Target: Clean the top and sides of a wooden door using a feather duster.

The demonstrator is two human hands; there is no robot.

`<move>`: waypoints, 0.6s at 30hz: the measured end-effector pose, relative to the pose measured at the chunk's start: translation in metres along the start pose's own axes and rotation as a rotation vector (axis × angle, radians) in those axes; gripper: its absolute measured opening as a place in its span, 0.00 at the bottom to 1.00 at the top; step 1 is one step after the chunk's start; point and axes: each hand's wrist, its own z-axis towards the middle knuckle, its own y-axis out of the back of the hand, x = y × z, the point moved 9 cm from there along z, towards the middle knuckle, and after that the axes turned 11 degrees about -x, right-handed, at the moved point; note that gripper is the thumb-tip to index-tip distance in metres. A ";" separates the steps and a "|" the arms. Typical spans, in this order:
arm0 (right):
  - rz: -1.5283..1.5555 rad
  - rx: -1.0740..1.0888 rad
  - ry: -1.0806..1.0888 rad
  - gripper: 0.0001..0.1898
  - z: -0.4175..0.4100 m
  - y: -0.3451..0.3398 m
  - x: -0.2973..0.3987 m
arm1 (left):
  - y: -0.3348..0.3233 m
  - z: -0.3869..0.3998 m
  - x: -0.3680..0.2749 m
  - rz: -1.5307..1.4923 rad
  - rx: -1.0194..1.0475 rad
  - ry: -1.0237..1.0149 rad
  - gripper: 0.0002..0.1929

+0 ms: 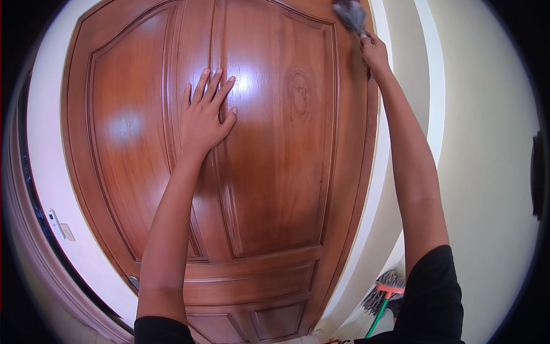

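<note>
A brown panelled wooden door with a glossy finish fills the middle of the view. My left hand rests on it with the fingers spread, over the upright moulding between the two tall upper panels. At the upper right, my right hand grips the handle of a grey duster. The duster's head is blurred and lies at the door's upper right edge. Its far end is cut off by the picture's top. A metal door handle shows partly beside my left forearm.
A string mop with a red-orange head clamp and green handle stands at the lower right by the wall. White frame strips and a pale wall lie right of the door. A white remote control and a switch plate are on the left wall.
</note>
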 end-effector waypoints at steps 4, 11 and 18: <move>-0.043 0.043 0.074 0.21 0.014 -0.009 0.015 | 0.000 0.000 -0.001 -0.005 -0.001 0.000 0.30; -0.102 -0.033 0.031 0.23 0.045 -0.005 0.024 | -0.002 0.003 -0.005 -0.028 0.000 0.006 0.31; -0.190 0.009 0.104 0.21 0.034 -0.008 0.005 | -0.001 0.002 -0.004 -0.034 -0.024 0.003 0.31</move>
